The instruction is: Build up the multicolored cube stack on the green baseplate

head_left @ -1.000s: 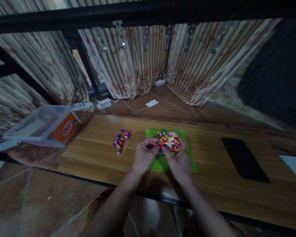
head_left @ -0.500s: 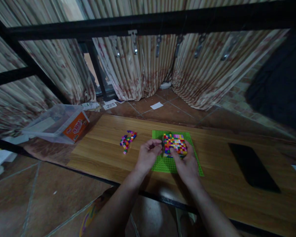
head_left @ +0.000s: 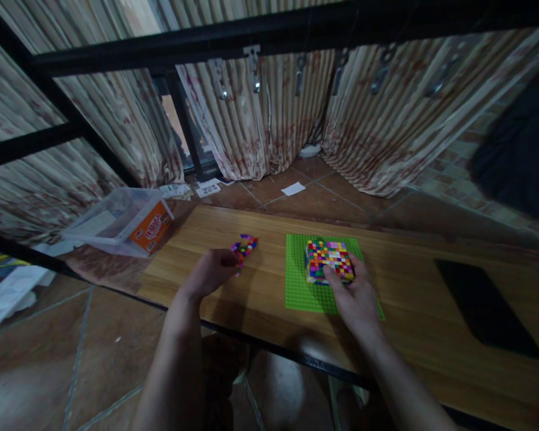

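Note:
On a green studded baseplate (head_left: 299, 293) sits a block of small multicoloured toy bricks (head_left: 327, 261), its top a patchwork of coloured squares. My right hand (head_left: 357, 293) grips this block, thumb over its near edge and fingers along its right side. To the left, my left hand (head_left: 212, 272) is at the near left side of a small pile of loose toy bricks (head_left: 247, 245). Its fingers are curved, with a gap showing between thumb and forefinger, and the fingertips reach the pile's edge. The hand covers part of the pile.
The wooden table (head_left: 260, 299) has a dark flat panel (head_left: 487, 308) lying on its right part. A clear plastic bin (head_left: 121, 221) with an orange label stands beyond the left end. Papers (head_left: 293, 189) lie on the tiled floor below striped curtains (head_left: 269, 120).
My left hand has moved left, from beside the brick block to the loose pile. My right hand keeps its hold on the block. The view has shifted slightly.

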A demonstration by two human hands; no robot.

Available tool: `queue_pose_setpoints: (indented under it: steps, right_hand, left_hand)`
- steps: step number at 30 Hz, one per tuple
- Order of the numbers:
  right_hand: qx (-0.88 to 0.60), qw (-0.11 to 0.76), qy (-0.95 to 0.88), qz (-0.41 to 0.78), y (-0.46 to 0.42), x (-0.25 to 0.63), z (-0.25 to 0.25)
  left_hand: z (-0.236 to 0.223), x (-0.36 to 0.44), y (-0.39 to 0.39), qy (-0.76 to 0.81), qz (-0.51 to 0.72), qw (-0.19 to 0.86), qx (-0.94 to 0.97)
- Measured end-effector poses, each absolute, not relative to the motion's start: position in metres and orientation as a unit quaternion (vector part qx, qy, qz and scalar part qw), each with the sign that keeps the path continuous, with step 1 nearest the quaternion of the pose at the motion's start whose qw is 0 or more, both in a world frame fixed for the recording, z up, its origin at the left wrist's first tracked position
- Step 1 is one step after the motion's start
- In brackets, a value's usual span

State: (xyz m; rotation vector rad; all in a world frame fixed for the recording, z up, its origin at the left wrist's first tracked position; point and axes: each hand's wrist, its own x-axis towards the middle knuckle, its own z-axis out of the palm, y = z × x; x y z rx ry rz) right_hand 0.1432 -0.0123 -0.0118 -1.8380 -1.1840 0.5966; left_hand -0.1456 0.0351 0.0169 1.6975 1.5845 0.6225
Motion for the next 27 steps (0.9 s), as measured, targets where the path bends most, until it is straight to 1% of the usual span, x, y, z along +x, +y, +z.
queue_pose_setpoints:
  steps: [6, 12, 17, 20, 24, 26, 27]
  right_hand:
    - [-0.73, 0.429, -0.478, 0.235, -0.011, 0.143, -0.016]
    - [-0.723, 0.436, -0.484, 0.23, -0.011, 0.143, -0.018]
    - [-0.724, 0.433, -0.482, 0.237, -0.011, 0.142, -0.013]
    - [-0.729, 0.424, -0.481, 0.24, -0.011, 0.141, -0.011]
    - [-0.718, 0.438, -0.488, 0.234, -0.011, 0.141, -0.012]
    - [-0.714, 0.444, -0.487, 0.236, -0.011, 0.14, -0.012]
    - [-0.716, 0.443, -0.484, 0.239, -0.011, 0.14, -0.012]
  left_hand:
    - [0.012, -0.15, 0.028, 0.639, 0.166, 0.298, 0.689]
    - [0.017, -0.131, 0.026, 0.686, 0.153, 0.22, 0.677]
    - [0.019, -0.129, 0.027, 0.69, 0.157, 0.202, 0.677]
    - [0.024, -0.125, 0.027, 0.661, 0.231, 0.243, 0.671]
    - [0.03, -0.094, 0.023, 0.556, 0.409, 0.377, 0.618]
    - [0.027, -0.07, 0.02, 0.489, 0.445, 0.446, 0.604]
    - [0.025, -0.059, 0.018, 0.47, 0.452, 0.46, 0.602]
